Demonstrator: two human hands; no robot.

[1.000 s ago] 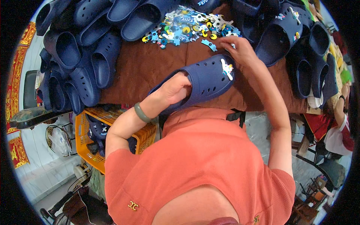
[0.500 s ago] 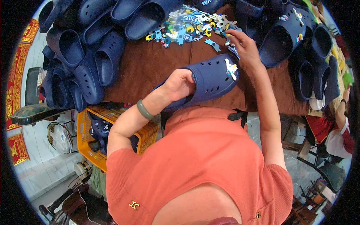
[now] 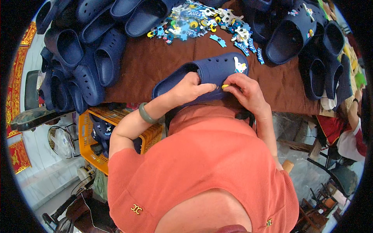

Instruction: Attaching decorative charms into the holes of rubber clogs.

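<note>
A navy blue clog (image 3: 210, 66) lies at the near edge of the brown-covered table, its toe to the right. My left hand (image 3: 189, 88) grips it, fingers inside the foot opening and thumb on the upper. A white character charm (image 3: 240, 66) sits on the toe. My right hand (image 3: 247, 90) pinches a small yellow shoe charm (image 3: 225, 86) against the side of the clog, close to my left thumb. The charm's back and the hole beneath it are hidden.
Loose charms (image 3: 192, 24) in blue, white and yellow form a pile beyond the clog. Many navy clogs are heaped at left (image 3: 70, 48) and right (image 3: 287, 39). An orange crate (image 3: 91, 155) with decorated clogs stands below the table's left side. Another person's arm (image 3: 352, 112) shows at far right.
My right hand has come back from the charm pile to the clog, bringing a yellow charm. My left thumb now stretches along the upper.
</note>
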